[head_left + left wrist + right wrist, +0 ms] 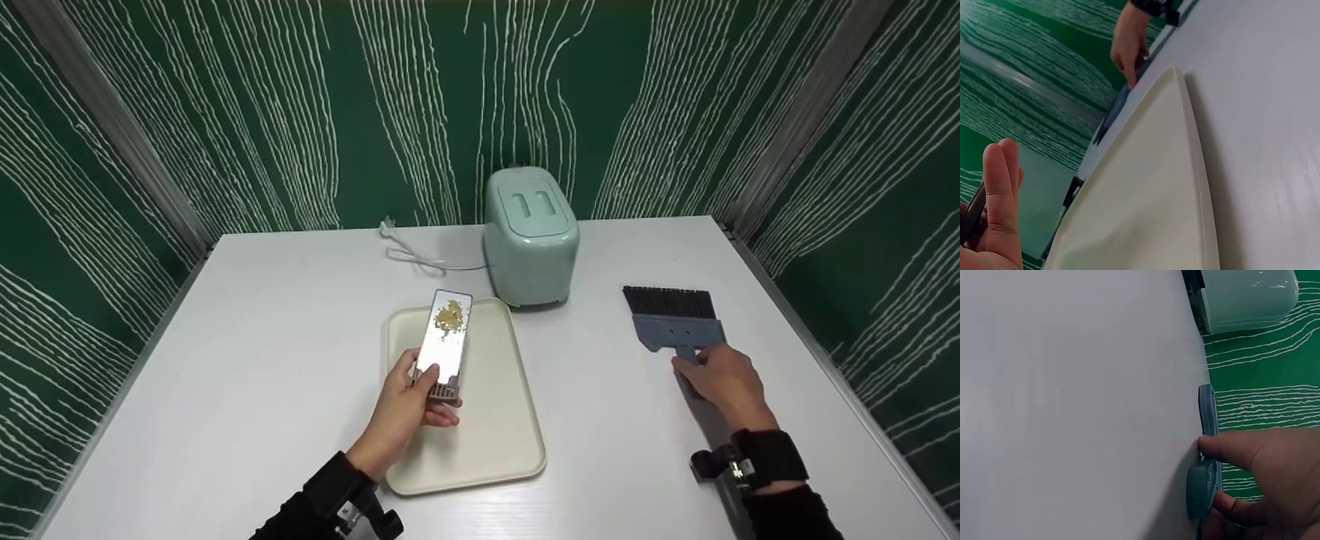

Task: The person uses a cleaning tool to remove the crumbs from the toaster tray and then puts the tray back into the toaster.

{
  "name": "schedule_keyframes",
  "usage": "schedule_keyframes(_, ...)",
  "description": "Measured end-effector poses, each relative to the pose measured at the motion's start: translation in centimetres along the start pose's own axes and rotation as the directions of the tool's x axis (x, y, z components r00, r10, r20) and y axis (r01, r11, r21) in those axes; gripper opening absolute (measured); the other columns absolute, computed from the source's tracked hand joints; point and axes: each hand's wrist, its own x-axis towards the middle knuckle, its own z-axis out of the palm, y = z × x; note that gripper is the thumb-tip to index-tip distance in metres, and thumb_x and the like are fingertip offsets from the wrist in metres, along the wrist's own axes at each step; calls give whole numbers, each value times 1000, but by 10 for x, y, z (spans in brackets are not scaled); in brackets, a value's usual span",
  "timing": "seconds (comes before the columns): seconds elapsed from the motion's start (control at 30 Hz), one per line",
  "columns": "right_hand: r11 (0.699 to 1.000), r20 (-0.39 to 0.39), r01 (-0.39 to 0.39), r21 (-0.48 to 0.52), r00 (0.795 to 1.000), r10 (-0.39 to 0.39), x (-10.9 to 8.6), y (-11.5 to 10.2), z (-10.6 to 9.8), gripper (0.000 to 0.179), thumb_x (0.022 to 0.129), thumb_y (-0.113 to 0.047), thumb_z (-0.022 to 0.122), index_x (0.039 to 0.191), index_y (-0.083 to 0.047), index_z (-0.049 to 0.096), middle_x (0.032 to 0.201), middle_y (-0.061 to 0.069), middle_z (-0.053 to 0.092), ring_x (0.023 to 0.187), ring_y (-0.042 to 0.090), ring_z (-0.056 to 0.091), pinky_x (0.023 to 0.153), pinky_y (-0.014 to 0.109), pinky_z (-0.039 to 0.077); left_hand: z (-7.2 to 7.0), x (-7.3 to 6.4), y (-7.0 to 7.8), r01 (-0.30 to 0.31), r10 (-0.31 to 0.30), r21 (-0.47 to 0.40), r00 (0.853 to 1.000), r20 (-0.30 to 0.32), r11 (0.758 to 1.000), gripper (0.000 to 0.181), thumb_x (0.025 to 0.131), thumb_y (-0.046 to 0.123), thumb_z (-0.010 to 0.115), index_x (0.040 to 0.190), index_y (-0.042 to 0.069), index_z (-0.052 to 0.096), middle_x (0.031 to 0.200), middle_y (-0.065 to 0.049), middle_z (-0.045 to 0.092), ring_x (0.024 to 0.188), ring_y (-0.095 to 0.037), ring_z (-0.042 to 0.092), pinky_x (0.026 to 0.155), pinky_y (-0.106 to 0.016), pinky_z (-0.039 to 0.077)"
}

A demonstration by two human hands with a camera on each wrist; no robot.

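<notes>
The left hand [409, 397] held a narrow metal tray [445, 352] over a larger cream tray [491, 439], its thumb and fingers clamped on the slotted end; yellowish crumbs [450, 316] lay towards the far end. At the right of the worktop [247, 360], the right hand's [727, 379] fingers pinched the handle of a blue-grey brush [679, 328]. A mint toaster [529, 262] stood behind the cream tray.

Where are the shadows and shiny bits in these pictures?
Head view: a shadow beside the right hand; left wrist view: a shadow along the tray; right wrist view: white glints on the toaster, plus a shadow by the brush.
</notes>
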Motion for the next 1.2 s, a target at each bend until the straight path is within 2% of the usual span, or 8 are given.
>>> schedule_keyframes(0.13, 998, 24, -51, 24, 998, 50, 1, -1, -6, 40, 96, -37, 64, 88, 2, 61, 83, 13, 60, 74, 25, 56, 57, 33, 43, -1, 0, -2, -2, 2, 2, 1000, 6, 1000, 33, 117, 18, 44, 147, 6, 39, 86, -17, 78, 61, -18, 75, 62, -34, 66)
schedule_keyframes(0.37, 992, 143, -87, 90, 987, 73, 4, 4, -17, 35, 102, -38, 51, 96, -3, 51, 87, 10, 62, 84, 26, 58, 67, 31, 45, -4, -1, -3, 10, -10, 8, 1000, -2, 1000, 36, 116, 18, 44, 150, 8, 39, 84, -16, 77, 61, -17, 75, 62, -33, 66)
schedule_keyframes(0.53, 989, 191, -100, 109, 979, 78, 5, 9, -19, 45, 107, -50, 47, 83, -12, 52, 77, 1, 52, 75, 20, 52, 65, 32, 44, -4, -3, -2, 5, -5, 2, 1000, 6, 1000, 32, 117, 18, 44, 146, 6, 39, 84, -16, 77, 61, -17, 75, 63, -33, 66)
schedule_keyframes(0.67, 993, 153, -87, 78, 985, 74, 6, 14, -17, 64, 107, -69, 43, 78, -12, 47, 76, 2, 44, 73, 21, 49, 63, 33, 42, -5, -4, 0, 0, 0, 9, 1000, 11, 1000, 30, 117, 19, 45, 143, 5, 40, 84, -16, 77, 61, -18, 75, 63, -34, 66)
schedule_keyframes(0.83, 995, 96, -77, 58, 993, 71, 9, 17, -14, 66, 106, -70, 41, 78, -10, 45, 81, 8, 45, 77, 25, 50, 63, 33, 42, -7, -3, 2, 6, -7, 19, 1000, 16, 1000, 26, 117, 19, 46, 138, 4, 41, 85, -18, 77, 61, -19, 75, 64, -36, 66)
schedule_keyframes(1.0, 997, 71, -55, 54, 996, 51, 7, 16, -13, 81, 107, -67, 42, 104, 12, 60, 110, 36, 61, 97, 37, 60, 70, 33, 47, -13, -3, 4, 25, -26, 37, 1000, 14, 999, 27, 116, 17, 47, 139, 4, 43, 86, -20, 76, 61, -20, 75, 63, -37, 66)
schedule_keyframes(1.1, 997, 54, -44, 71, 998, 41, 5, 13, -12, 80, 107, -65, 44, 107, 13, 59, 112, 36, 62, 100, 38, 60, 72, 34, 46, -16, -4, 6, 36, -37, 46, 999, 13, 998, 29, 115, 16, 49, 140, 3, 44, 87, -20, 75, 61, -21, 76, 63, -38, 66)
schedule_keyframes(1.2, 995, 36, -33, 96, 999, 30, 4, 7, -11, 68, 106, -66, 47, 92, 0, 54, 91, 18, 56, 90, 31, 55, 70, 34, 44, -19, -4, 8, 49, -50, 56, 999, 15, 997, 29, 114, 16, 50, 139, 3, 45, 88, -21, 75, 63, -22, 76, 63, -37, 66)
